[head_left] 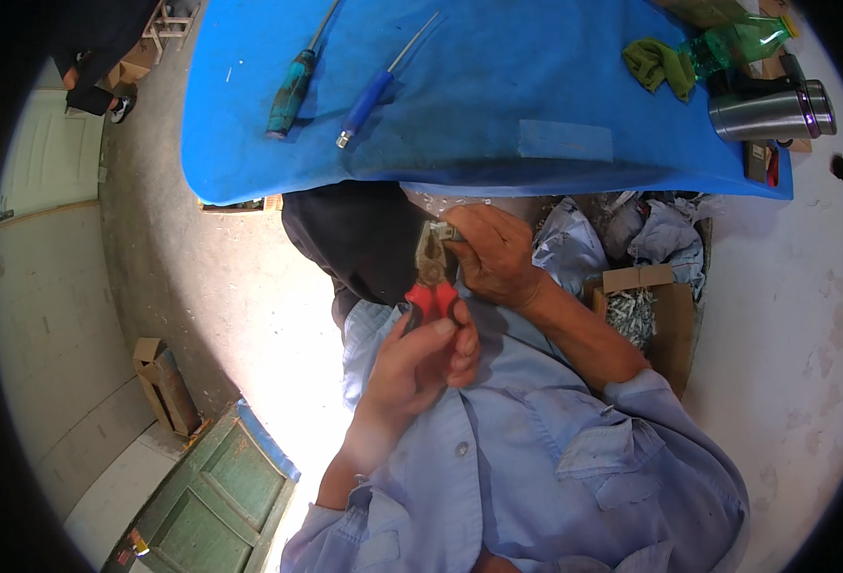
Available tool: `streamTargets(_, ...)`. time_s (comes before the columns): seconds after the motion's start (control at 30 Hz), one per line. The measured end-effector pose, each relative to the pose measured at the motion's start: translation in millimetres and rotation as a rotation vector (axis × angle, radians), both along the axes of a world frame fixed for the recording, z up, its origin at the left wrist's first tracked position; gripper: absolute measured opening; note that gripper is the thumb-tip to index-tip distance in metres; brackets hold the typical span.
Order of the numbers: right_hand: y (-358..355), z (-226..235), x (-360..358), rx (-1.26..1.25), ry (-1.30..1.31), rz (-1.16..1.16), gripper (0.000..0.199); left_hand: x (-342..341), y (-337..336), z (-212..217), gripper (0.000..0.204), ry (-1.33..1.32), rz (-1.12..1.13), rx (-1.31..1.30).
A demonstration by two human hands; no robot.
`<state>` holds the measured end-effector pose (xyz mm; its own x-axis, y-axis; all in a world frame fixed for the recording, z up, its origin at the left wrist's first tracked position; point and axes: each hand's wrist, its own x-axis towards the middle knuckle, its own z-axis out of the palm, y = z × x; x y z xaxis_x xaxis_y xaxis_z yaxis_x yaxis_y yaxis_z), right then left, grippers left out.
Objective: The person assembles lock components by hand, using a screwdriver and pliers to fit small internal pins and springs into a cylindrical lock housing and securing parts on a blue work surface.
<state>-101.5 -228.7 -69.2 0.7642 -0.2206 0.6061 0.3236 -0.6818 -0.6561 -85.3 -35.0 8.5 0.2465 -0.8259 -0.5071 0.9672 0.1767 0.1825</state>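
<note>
Blue-covered counter (479,81) stands ahead; off its near edge, work appears unfinished: left hand (417,358) has its grip clamped on red-handled pliers (431,298), right hand (500,260) pinches a small metallic piece (448,232) at their tips, not yet released.

1. Over there a steel flask (763,116) is sitting near a green bottle (738,45).
2. A green cloth (656,67) is lying crumpled nearby.
3. A narrow carton (166,387) is standing near a green panel (213,506).
</note>
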Motion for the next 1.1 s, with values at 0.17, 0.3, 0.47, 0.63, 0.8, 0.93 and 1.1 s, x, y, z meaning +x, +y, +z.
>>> streamTargets(0.17, 3, 4, 5, 0.016, -0.019, -0.028, 0.029, 1, -3, -2, 0.022, 0.026, 0.022, -0.073)
streamTargets(0.3, 5, 6, 7, 0.063, 0.016, 0.023, 0.025, 6, 4, -1, 0.026, -0.024, -0.018, -0.006)
streamTargets(0.47, 5, 12, 0, 0.090, 0.139, 0.097, 0.027, 8, 11, 5, 0.037, -0.408, -0.110, 0.385)
streamTargets(0.63, 5, 27, -6, 0.247, 0.209, 0.109, 0.024, 12, 16, 4, 0.041, -0.817, -0.243, 0.510)
streamTargets(0.8, 3, 40, -12, 0.359, 0.331, 0.142, 0.022, 16, 17, 11, 0.040, -1.056, -0.339, 0.636)
streamTargets(0.93, 2, 41, -14, 0.427, 0.383, 0.171, 0.020, 19, 16, 16, 0.044, -1.101, -0.361, 0.662)
streamTargets(1.1, 3, 44, -16, 0.496, 0.475, 0.182, 0.022, 20, 18, 15, 0.050, -1.202, -0.407, 0.706)
